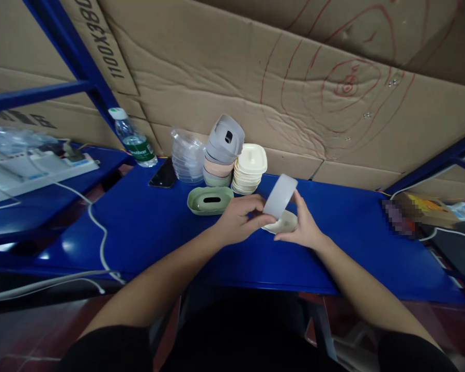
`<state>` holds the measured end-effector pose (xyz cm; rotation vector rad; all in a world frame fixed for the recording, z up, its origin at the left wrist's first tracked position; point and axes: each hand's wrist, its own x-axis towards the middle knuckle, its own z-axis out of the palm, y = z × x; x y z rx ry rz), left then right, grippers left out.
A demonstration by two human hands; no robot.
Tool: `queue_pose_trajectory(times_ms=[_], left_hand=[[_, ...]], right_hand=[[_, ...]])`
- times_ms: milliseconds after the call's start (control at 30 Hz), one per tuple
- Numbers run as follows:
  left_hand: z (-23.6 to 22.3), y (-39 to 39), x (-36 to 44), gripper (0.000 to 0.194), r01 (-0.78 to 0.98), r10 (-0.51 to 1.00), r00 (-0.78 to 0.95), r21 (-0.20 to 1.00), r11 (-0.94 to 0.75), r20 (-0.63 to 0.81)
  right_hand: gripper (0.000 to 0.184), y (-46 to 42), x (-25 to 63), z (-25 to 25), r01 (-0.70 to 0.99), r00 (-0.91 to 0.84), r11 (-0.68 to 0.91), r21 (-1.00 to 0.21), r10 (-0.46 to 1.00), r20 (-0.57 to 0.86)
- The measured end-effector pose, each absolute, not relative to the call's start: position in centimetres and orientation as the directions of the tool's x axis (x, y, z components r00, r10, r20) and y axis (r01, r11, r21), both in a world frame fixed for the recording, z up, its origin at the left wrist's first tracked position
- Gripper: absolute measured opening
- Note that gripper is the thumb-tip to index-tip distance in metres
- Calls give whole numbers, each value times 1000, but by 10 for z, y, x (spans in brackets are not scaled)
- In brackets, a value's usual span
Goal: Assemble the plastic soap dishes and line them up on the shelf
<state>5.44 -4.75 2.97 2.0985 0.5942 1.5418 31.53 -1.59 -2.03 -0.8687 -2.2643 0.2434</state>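
A light grey plastic shell [280, 196], tilted on its edge, is held up between my two hands above the blue table [170, 232]. My left hand [241, 219] pinches its lower left edge with thumb and fingers. On its other side my right hand [304, 225] grips it, the fingers partly hidden behind the shell. A cream oval piece [288, 222] shows just below it, partly covered by my hands; whether it touches the shell I cannot tell. Left of my left hand lies a green tray-like shell [196, 201] with a dark oval slot.
Behind my hands stand stacked grey, pink and green shells [219, 167], cream square lids [251, 160] and clear plastic bowls [188, 157]. A phone [163, 174] and water bottle [135, 142] are further left. White cables [96, 222] cross the left side; a cardboard wall [217, 77] closes the back.
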Motion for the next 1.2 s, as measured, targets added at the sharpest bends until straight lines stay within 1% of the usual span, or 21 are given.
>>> queue_pose_trajectory(times_ms=[67, 100, 167, 200, 233, 333, 367, 433, 500, 600, 700, 767, 867, 1000, 1133, 1200], left_hand=[[23, -47, 60, 32, -58, 707, 329, 760, -647, 626], [19, -45, 63, 31, -127, 741, 364, 819, -560, 564], [12, -40, 67, 34, -244, 773, 428, 884, -400, 468], [8, -38, 68, 41, -282, 782, 447, 898, -337, 434], [5, -35, 69, 52, -302, 794, 457, 910, -286, 401], [-4, -26, 70, 90, -287, 831, 460, 938, -193, 312], [-6, -24, 69, 98, -266, 839, 463, 948, -175, 285], [-9, -20, 66, 103, -214, 847, 473, 964, -156, 242], [-12, -15, 62, 99, -134, 848, 484, 976, -171, 215], [-14, -8, 55, 91, 97, 851, 497, 963, -252, 172], [-14, -2, 47, 82, 337, 847, 520, 884, -323, 111], [-13, 0, 44, 74, 419, 835, 544, 837, -353, 80], [-12, 2, 43, 64, 473, 824, 564, 793, -384, 63], [-15, 3, 43, 57, 505, 815, 576, 753, -421, 70], [-19, 6, 43, 44, 542, 810, 582, 710, -450, 70], [-19, 6, 42, 39, 547, 804, 589, 695, -466, 76]], right_hand=[[143, -13, 318, -24, 520, -496, 749, -411, 657, 568], [139, -11, 321, -24, 521, -466, 740, -425, 664, 585], [129, -8, 327, -20, 529, -405, 719, -451, 681, 611], [125, -7, 331, -16, 542, -386, 706, -456, 691, 611], [122, -5, 336, -12, 561, -381, 692, -455, 704, 600], [112, 0, 347, 1, 591, -439, 660, -464, 746, 501], [108, 2, 351, 4, 583, -471, 654, -482, 756, 455], [101, 5, 356, 9, 559, -519, 642, -525, 764, 383], [98, 6, 359, 12, 560, -539, 624, -545, 774, 332], [96, 5, 361, 14, 624, -543, 581, -523, 803, 244], [93, 1, 359, 16, 707, -538, 539, -458, 830, 146], [93, -1, 357, 17, 744, -534, 524, -415, 839, 102], [93, -2, 355, 19, 765, -540, 522, -378, 839, 67], [94, -3, 355, 20, 766, -546, 526, -370, 836, 56], [108, -4, 356, 17, 751, -570, 545, -373, 820, 52], [114, -4, 357, 14, 750, -576, 559, -354, 815, 66]])
